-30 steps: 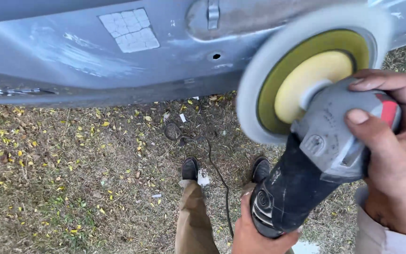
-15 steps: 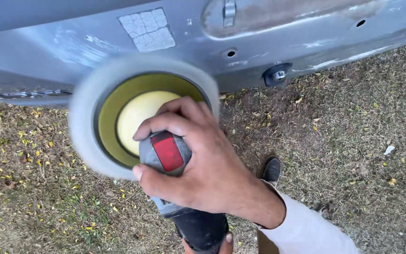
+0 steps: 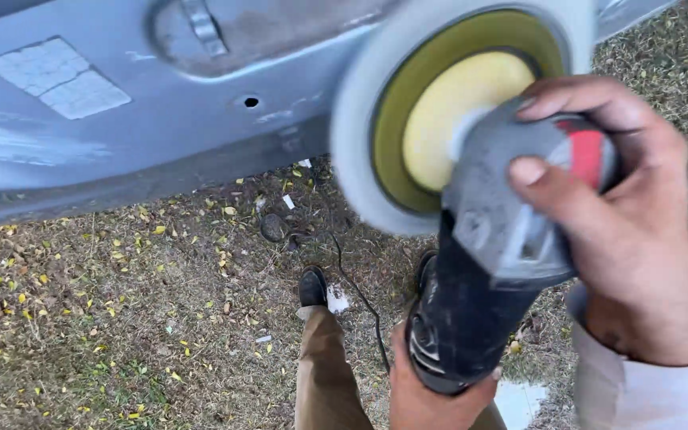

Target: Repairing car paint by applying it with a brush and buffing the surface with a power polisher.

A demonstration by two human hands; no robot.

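I hold a grey and black power polisher (image 3: pixel 487 263) with both hands. My right hand (image 3: pixel 631 231) wraps over its grey head, which has a red patch. My left hand (image 3: pixel 431 398) grips the black rear body from below. The round pad (image 3: pixel 447 111), white rim with a yellow-green backing, is blurred and sits against the lower part of a grey-blue car panel (image 3: pixel 145 151). The panel shows a pale sanded patch (image 3: pixel 57 77) and a small hole (image 3: pixel 251 102).
Dry grass with yellow fallen leaves (image 3: pixel 105 318) covers the ground below the panel. A thin black cord (image 3: pixel 360 299) runs across the grass. My tan trouser leg (image 3: pixel 324 366) and black shoe (image 3: pixel 312 287) stand near it.
The polisher has swung from the left-middle of the panel back to the right, and the view has shifted with it. Both hands keep their grip.
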